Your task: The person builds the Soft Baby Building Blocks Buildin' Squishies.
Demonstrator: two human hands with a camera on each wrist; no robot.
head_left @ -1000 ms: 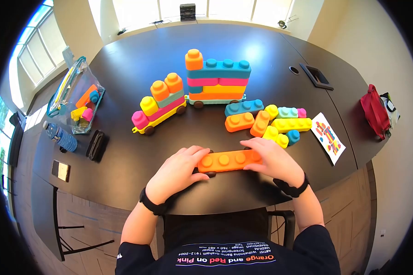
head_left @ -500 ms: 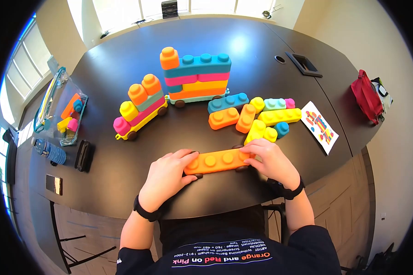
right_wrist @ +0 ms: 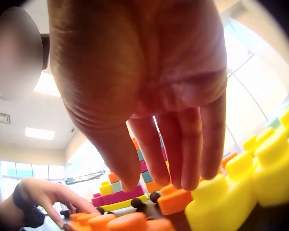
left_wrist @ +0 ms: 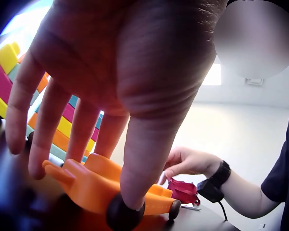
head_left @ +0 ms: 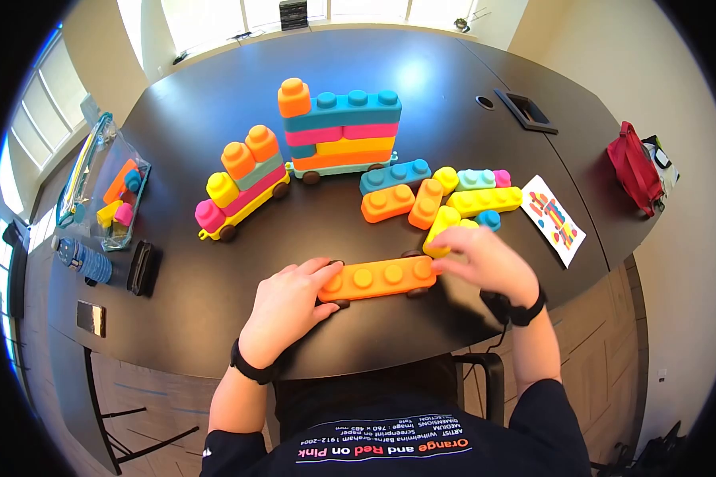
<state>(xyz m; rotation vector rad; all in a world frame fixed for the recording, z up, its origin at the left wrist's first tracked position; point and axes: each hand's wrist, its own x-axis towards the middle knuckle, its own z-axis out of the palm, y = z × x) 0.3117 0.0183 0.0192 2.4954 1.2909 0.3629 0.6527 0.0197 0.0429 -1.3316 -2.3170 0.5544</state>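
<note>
Orange car [head_left: 378, 278] gripped by left hand [head_left: 285, 304], right hand [head_left: 495, 266] open near yellow block [head_left: 440, 229], probably block-picking, so needs a pinch.

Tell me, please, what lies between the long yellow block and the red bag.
Beside the long yellow block lies a printed sheet, then bare table up to the red bag; the head view shows it.

- three wheeled toys: one orange wheeled toy [head_left: 378, 279] and two stacked toys [head_left: 342, 147]
- ten loose blocks [head_left: 485, 202] in the pile: four yellow, two orange, two blue, one pale green, one pink
- four blocks [head_left: 121, 180] seen in one clear bag [head_left: 95, 165]
- one water bottle [head_left: 83, 259]
- one dark case [head_left: 142, 269]
- one picture sheet [head_left: 554, 222]
- one red bag [head_left: 635, 169]
- one bench [head_left: 215, 322]
</note>
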